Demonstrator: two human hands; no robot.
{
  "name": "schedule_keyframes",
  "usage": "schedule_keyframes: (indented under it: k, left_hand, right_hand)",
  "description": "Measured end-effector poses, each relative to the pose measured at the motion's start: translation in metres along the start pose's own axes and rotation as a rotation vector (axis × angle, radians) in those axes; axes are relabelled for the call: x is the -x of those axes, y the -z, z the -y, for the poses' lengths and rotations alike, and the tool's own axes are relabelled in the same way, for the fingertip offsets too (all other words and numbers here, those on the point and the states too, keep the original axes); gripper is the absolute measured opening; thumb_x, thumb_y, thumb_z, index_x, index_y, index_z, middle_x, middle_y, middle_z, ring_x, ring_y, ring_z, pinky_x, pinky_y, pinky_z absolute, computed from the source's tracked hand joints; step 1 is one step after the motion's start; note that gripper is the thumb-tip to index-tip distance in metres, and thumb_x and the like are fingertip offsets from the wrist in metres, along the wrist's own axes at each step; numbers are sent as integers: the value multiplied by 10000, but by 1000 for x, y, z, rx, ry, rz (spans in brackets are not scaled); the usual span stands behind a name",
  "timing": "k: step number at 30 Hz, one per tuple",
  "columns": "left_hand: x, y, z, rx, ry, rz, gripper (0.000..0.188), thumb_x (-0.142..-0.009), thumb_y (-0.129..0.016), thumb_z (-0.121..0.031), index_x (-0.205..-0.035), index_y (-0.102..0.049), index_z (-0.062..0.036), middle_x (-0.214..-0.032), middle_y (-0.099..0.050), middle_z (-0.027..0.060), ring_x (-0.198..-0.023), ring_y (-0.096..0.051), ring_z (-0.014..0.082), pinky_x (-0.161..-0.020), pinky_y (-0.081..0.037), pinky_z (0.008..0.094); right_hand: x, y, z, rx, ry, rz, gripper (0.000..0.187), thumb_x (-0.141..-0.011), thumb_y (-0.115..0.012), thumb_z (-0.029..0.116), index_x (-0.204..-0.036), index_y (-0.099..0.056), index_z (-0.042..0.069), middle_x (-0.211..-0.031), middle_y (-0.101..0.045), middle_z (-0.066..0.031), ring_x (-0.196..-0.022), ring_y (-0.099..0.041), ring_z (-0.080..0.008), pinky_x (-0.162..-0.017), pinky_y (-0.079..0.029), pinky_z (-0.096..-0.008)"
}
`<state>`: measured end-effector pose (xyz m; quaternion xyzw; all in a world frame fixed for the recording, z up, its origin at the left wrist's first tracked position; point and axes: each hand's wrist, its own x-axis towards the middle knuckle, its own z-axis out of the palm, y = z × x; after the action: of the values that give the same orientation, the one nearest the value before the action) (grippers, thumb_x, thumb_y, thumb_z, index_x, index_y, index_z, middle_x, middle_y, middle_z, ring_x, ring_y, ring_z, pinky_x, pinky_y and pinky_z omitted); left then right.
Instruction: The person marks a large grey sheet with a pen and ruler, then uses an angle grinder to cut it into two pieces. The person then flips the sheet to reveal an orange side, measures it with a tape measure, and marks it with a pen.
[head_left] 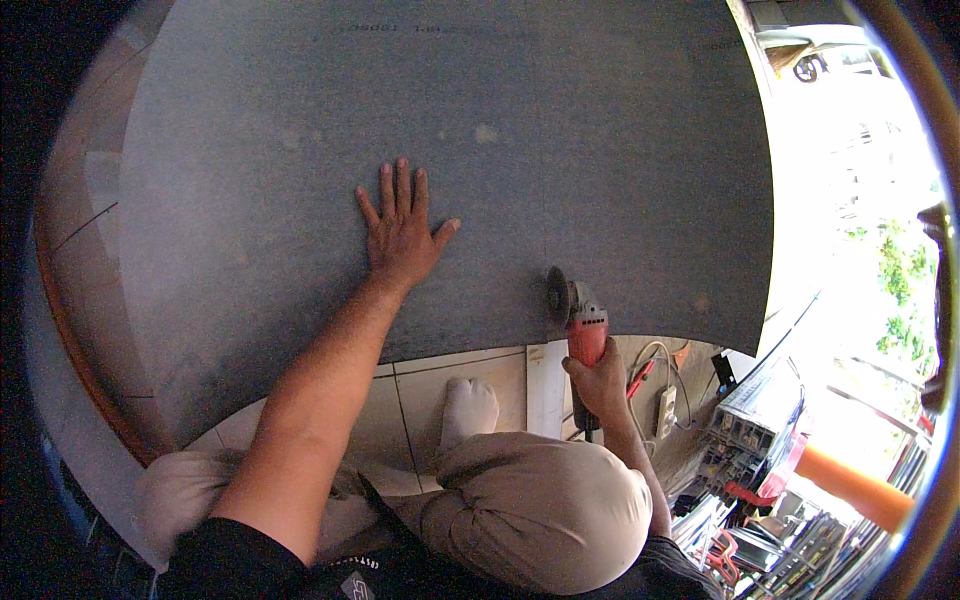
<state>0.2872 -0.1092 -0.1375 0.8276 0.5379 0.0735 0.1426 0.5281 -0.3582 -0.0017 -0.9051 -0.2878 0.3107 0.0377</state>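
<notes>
A large dark grey sheet lies in front of me, filling most of the upper view. My left hand presses flat on it with the fingers spread. In my right hand is a red and grey angle grinder, gripped round its body. The grinder's disc stands on edge over the near part of the sheet, right of my left hand. Whether the disc touches the surface, I cannot tell. A faint line runs up the sheet from about the disc.
Under the sheet's near edge are floor tiles and a pale strip. Right of the grinder lie a power strip and cables. A grey crate, an orange tube and cluttered tools sit at the lower right. My knees are close to the edge.
</notes>
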Motion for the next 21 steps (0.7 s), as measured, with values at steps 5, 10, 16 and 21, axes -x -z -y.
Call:
schedule_keyframes:
  k: [5, 10, 16, 21]
  left_hand:
    - [-1, 0, -1, -5, -1, -10, 925, -974, -563, -614, -1608, -271, -8, -1710, -112, 235, -1590, -52, 416, -1192, -8, 741]
    - [-1, -1, -1, 5, 0, -29, 923, -967, -575, -611, -1602, -288, -5, -1707, -123, 239, -1589, -57, 418, -1188, -27, 749]
    - [0, -2, -1, 20, -9, -66, 924, -956, -585, -614, -1588, -317, 5, -1702, -141, 245, -1586, -75, 423, -1186, -27, 753]
    - [0, -2, -1, 31, -8, -82, 922, -956, -589, -610, -1590, -316, 2, -1705, -139, 238, -1586, -79, 419, -1189, -27, 748]
  right_hand:
    - [-4, -2, 2, -55, 45, -27, 603, -739, -787, 313, -1202, -553, 6, -1076, -693, -220, -1029, -684, -423, -886, -529, -499]
    - [-8, -2, 8, -49, 92, -66, 582, -728, -790, 242, -1186, -574, -45, -960, -694, -189, -867, -696, -310, -788, -543, -435]
    - [-17, 1, 13, -96, 107, -42, 602, -736, -781, 261, -1216, -558, -26, -1015, -690, -192, -929, -687, -335, -837, -535, -448]
    - [-29, 2, 14, -83, 83, 0, 666, -740, -776, 296, -1272, -530, -21, -1109, -691, -247, -1022, -691, -416, -893, -533, -485]
